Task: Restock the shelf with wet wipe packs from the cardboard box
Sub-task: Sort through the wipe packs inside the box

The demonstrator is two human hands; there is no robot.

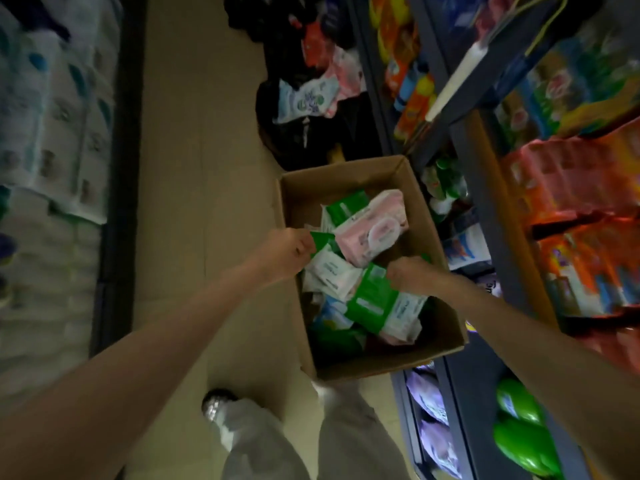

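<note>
While both arms stretch down over the aisle floor (194, 168), the cardboard box (446, 327) sits open right beside the shelf (485, 209) on the right, and it's loaded with wet wipe packs in green, white and pink. Left hand (282, 254) is at the box's left wall, fingers curled tight, pinching the corner of a green-and-white pack (327, 261) near the top of the heap. Right hand (410, 273) is down inside the box too, fist closed around the upper edge of a big green pack (377, 303) lying across the pile. Just beyond both hands, a pink pack (367, 237) with a round lid rests on top, tilted, touching the green-and-white one. Everything's a bit blurred, so individual fingertips can't be made out. On the right, the shelf carries orange and red bags (571, 216) up high and green bottles (519, 431) lower down. Behind the box, a dark bag (294, 133) holds more packs. At the bottom, 2 grey trouser legs (349, 438) stand just short of the box.
</note>
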